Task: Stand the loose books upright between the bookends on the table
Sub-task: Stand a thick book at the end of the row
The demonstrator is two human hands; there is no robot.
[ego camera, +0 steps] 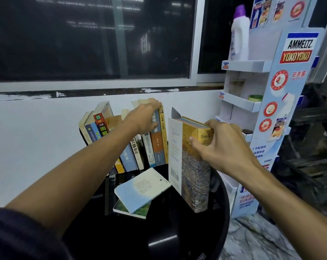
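Right hand clasping the thick yellow book, upright on the black table, just right of the leaning book row. Left hand pressed flat, ungripping, against the row's tops. Two loose books flat before the row.

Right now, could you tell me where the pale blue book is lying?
The pale blue book lies flat, centre of the head view, on the black table, atop a green-covered book, left of the upright gold book.

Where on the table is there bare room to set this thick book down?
Bare black table lies in front of the flat pale-blue book. A narrow gap separates the standing row from the thick book. The back is crowded.
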